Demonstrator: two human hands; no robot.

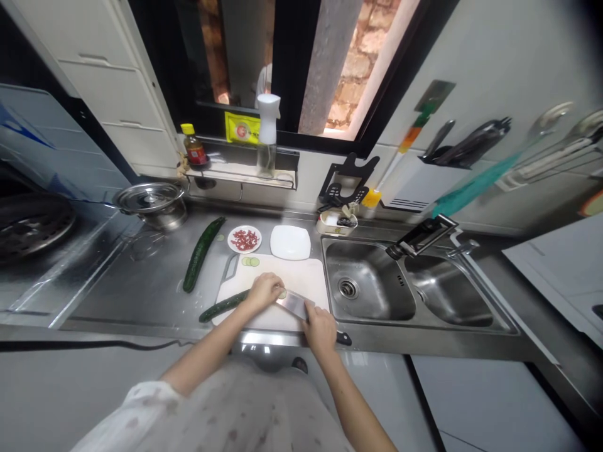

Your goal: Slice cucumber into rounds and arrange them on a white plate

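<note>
My left hand [264, 290] is curled over the right end of a cucumber [223, 306] lying on the white cutting board [306, 276]. My right hand [319, 327] grips the handle of a cleaver [293, 303], whose blade rests at the cucumber's cut end beside my left fingers. Two cucumber slices [250, 261] lie at the far left of the board.
A second whole cucumber [201, 252] lies on the steel counter to the left. Behind the board stand a plate of red chilli pieces [244, 239] and a bare white plate [290, 242]. A double sink [377, 285] is on the right, a lidded pot [151, 201] at the far left.
</note>
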